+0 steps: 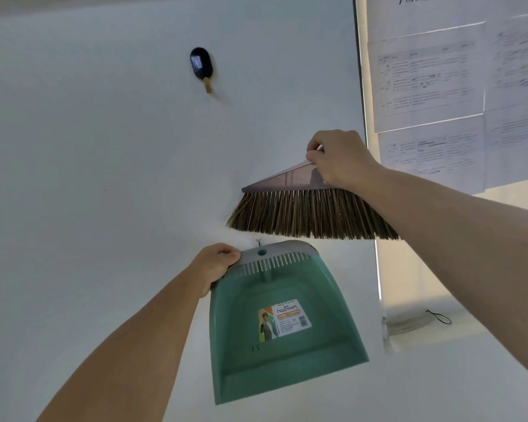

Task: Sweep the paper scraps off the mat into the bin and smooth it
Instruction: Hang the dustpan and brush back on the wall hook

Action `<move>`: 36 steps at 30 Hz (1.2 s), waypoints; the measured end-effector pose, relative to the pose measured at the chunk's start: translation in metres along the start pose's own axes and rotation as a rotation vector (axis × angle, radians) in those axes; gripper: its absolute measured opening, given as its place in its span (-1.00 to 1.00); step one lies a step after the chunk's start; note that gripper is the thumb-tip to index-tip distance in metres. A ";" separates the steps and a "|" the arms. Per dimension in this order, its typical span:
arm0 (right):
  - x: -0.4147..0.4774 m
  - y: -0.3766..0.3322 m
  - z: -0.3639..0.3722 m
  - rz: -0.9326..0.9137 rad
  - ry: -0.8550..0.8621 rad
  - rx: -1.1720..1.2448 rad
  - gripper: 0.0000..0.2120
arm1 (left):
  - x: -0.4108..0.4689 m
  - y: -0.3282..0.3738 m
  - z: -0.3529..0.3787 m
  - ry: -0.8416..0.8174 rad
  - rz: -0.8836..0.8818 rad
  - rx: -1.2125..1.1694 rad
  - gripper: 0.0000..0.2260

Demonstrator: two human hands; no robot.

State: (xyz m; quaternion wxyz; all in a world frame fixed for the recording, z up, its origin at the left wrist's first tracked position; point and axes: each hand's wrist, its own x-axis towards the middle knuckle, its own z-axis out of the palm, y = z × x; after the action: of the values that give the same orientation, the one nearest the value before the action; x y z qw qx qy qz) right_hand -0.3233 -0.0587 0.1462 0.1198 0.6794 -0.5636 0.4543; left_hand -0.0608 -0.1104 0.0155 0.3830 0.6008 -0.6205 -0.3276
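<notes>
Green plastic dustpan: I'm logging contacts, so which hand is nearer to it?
Left. The left hand grips the green plastic dustpan at its grey top edge; the right hand is above it, holding the brown-bristled broom head.

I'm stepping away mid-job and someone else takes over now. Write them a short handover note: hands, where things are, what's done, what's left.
The left hand grips the top edge of the green dustpan, held flat against the white wall just under a small hook.
The right hand grips the brush by its grey head, bristles down, just above the dustpan.
The dustpan shows no scraps in it.
The mat, scraps and bin are out of view, so what is swept cannot be told.
Left: check the mat, sweep any scraps into the bin, smooth it.
</notes>
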 end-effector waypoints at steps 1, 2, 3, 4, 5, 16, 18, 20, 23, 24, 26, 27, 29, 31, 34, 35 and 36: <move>0.000 -0.001 0.000 -0.002 0.001 0.004 -0.80 | -0.001 -0.001 0.000 -0.002 0.004 0.004 -0.86; -0.001 -0.001 0.001 -0.005 0.001 0.009 -0.80 | -0.001 -0.001 0.000 -0.002 0.006 0.003 -0.85; -0.001 -0.002 0.001 -0.007 0.000 0.015 -0.80 | -0.001 -0.002 0.001 0.002 0.009 -0.001 -0.85; -0.002 -0.002 0.001 -0.008 0.000 0.022 -0.80 | -0.002 -0.002 0.001 0.007 0.014 0.000 -0.85; -0.002 -0.003 0.002 -0.007 -0.002 0.028 -0.81 | -0.002 -0.002 0.001 0.012 0.022 0.005 -0.85; -0.008 -0.007 0.005 -0.034 -0.001 0.091 -0.80 | -0.002 0.001 -0.011 0.137 0.029 0.125 -0.79; -0.008 -0.010 0.007 -0.053 -0.007 0.137 -0.81 | -0.003 0.008 -0.020 0.246 0.077 0.000 -0.77; -0.008 -0.014 0.010 -0.056 0.006 0.209 -0.82 | -0.007 0.020 -0.032 0.319 0.121 -0.345 -0.77; -0.007 -0.020 0.017 -0.034 0.021 0.325 -0.84 | -0.010 0.030 -0.053 0.311 0.245 -0.693 -0.64; -0.007 -0.023 0.019 -0.037 0.009 0.348 -0.84 | -0.011 0.032 -0.059 0.339 0.286 -0.688 -0.53; -0.005 -0.027 0.025 -0.066 -0.034 0.360 -0.83 | -0.013 0.033 -0.070 0.412 0.359 -0.608 -0.38; -0.005 -0.030 0.028 -0.092 -0.057 0.353 -0.83 | -0.015 0.033 -0.074 0.431 0.403 -0.538 -0.38; -0.004 -0.034 0.034 -0.143 -0.098 0.331 -0.82 | -0.018 0.035 -0.078 0.411 0.498 -0.304 -0.45; -0.002 -0.040 0.043 -0.172 -0.127 0.333 -0.81 | -0.019 0.039 -0.079 0.315 0.533 -0.110 -0.54; 0.000 -0.046 0.055 -0.200 -0.145 0.353 -0.81 | -0.018 0.047 -0.078 0.221 0.504 0.260 -0.58; 0.000 -0.047 0.058 -0.216 -0.147 0.343 -0.81 | -0.017 0.049 -0.078 0.226 0.502 0.368 -0.61; 0.001 -0.048 0.061 -0.230 -0.149 0.326 -0.80 | -0.016 0.050 -0.079 0.231 0.509 0.414 -0.64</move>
State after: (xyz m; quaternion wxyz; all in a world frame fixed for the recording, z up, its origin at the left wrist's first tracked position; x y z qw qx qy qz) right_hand -0.2524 -0.0842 0.1294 0.0175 0.7812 -0.4088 0.4714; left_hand -0.0173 -0.0869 0.0964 0.3901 0.5247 -0.7564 -0.0184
